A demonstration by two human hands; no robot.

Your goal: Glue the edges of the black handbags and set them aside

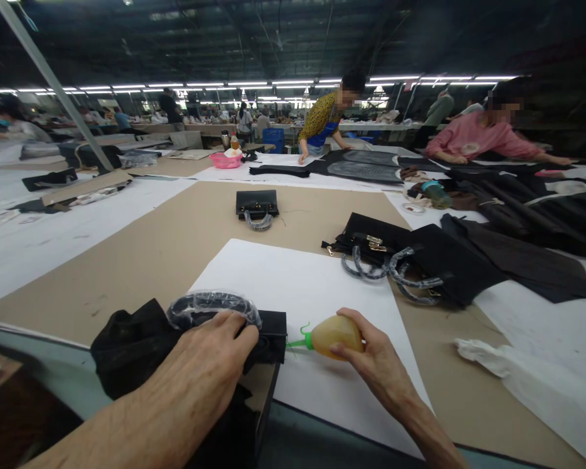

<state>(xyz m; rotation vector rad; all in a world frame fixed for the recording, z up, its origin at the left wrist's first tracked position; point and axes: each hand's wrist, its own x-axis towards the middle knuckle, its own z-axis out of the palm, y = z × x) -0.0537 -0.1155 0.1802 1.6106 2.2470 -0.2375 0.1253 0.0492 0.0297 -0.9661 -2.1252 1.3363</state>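
Note:
My left hand (209, 358) is closed on a black bag (268, 332) at the table's near edge, its fingers beside a plastic-wrapped handle (209, 303). In my right hand (366, 352) is a squeeze bottle (336, 335) of yellowish liquid, lying sideways. Its green nozzle points left, with the tip at the bag's right edge. White paper (254, 273) lies beneath the bottle. Dark fabric (131, 345) bunches at the left of the bag.
A small black bag (256, 203) stands farther back. More black bags with wrapped handles (381, 241) lie at the right, near crumpled white material (488, 355). Two people work across the table beside dark fabric (356, 163). A pink basket (225, 160) sits at the back.

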